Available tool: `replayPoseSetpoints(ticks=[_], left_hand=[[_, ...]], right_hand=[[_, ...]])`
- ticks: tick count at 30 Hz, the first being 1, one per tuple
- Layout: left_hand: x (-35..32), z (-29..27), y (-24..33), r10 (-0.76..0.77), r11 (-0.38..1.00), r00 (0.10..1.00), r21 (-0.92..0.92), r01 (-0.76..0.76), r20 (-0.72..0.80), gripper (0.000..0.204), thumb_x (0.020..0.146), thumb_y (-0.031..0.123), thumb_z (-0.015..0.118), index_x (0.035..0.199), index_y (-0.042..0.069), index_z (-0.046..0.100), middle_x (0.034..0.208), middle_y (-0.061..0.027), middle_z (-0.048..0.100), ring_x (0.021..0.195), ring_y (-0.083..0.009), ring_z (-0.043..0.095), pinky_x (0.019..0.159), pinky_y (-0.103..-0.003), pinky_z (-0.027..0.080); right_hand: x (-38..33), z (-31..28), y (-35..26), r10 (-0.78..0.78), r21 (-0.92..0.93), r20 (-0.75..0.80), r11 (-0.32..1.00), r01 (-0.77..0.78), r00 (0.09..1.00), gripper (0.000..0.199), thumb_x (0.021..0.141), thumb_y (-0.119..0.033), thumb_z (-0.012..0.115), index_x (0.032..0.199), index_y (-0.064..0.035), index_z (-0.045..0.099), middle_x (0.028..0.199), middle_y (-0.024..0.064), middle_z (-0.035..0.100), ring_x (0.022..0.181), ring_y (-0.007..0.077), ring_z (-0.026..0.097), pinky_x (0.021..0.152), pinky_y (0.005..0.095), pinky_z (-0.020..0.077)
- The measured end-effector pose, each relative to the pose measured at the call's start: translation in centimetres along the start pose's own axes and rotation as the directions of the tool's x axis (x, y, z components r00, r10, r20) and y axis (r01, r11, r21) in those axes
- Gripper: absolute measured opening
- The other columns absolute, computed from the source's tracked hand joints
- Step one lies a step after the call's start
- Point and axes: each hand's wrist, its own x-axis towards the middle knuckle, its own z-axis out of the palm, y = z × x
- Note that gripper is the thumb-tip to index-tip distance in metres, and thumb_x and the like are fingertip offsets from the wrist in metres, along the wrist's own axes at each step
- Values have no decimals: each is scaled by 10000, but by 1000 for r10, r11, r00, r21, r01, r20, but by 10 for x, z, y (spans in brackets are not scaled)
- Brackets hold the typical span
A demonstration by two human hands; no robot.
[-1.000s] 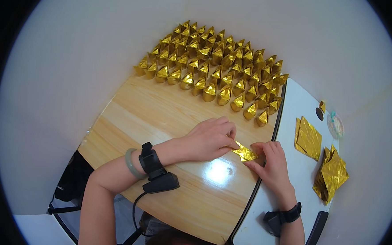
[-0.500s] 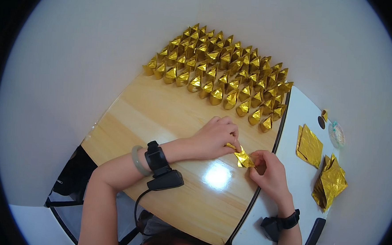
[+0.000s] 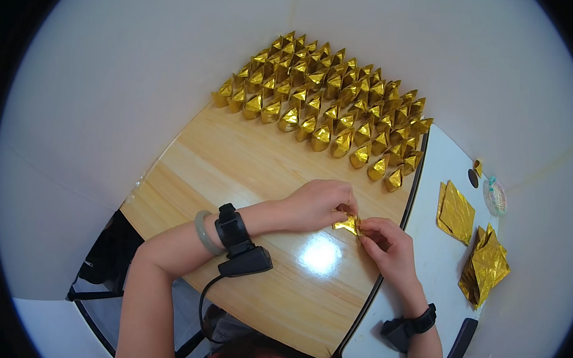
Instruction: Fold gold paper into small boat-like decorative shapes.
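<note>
A small piece of folded gold foil paper [image 3: 345,225] is held between my two hands, above the wooden table. My left hand [image 3: 321,205] pinches its far left part with thumb and fingers. At its right end, the fingertips of my right hand [image 3: 390,245] grip the edge. Part of the paper is hidden behind the fingers. Beyond my hands, rows of folded gold paper ingots [image 3: 321,139] stand close together at the far side of the table.
On the white surface at the right lie flat gold sheets [image 3: 456,210] and a fanned gold stack [image 3: 486,264]. Behind them are a dark oval piece [image 3: 473,178] and a round clear item [image 3: 495,196]. Pale walls border the wooden tabletop [image 3: 235,163].
The gold paper has turned and risen slightly between my hands. My right hand has shifted a little left and away from me, and my left hand has come down slightly.
</note>
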Motion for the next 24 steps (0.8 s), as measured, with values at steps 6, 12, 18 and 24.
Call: replayPoseSetpoints(ticks=[6,12,18,24], left_hand=[[-2,-2,3,36,997,999,73,-35,-10,129,818,174,662,894,74,686,888,-72,635,808,-234,624,686,-340,491],[-2,1,13,-144,983,989,115,141,16,117,801,191,672,850,84,677,874,-63,623,773,-232,622,668,-332,489],[-4,-1,13,-79,978,996,195,68,47,274,761,243,704,944,75,588,935,-60,560,798,-244,611,684,-351,493],[-6,-5,24,20,965,990,258,-56,140,420,718,254,704,1040,58,519,991,-100,550,899,-284,588,740,-372,489]], right_hand=[[1,3,-5,-48,-86,-18,995,46,999,251,802,1,673,1048,-16,625,967,92,635,793,171,640,705,262,528],[1,5,-7,-2,-80,-17,997,1,1000,264,792,-15,683,1048,-31,623,985,89,641,826,195,619,717,288,521],[5,5,0,-218,-318,-24,927,200,976,259,773,-94,711,1017,-62,632,990,68,647,893,277,583,780,347,492],[2,1,-2,-157,-276,-65,952,134,985,264,761,-71,700,1013,-61,619,934,84,639,873,268,599,754,347,502]])
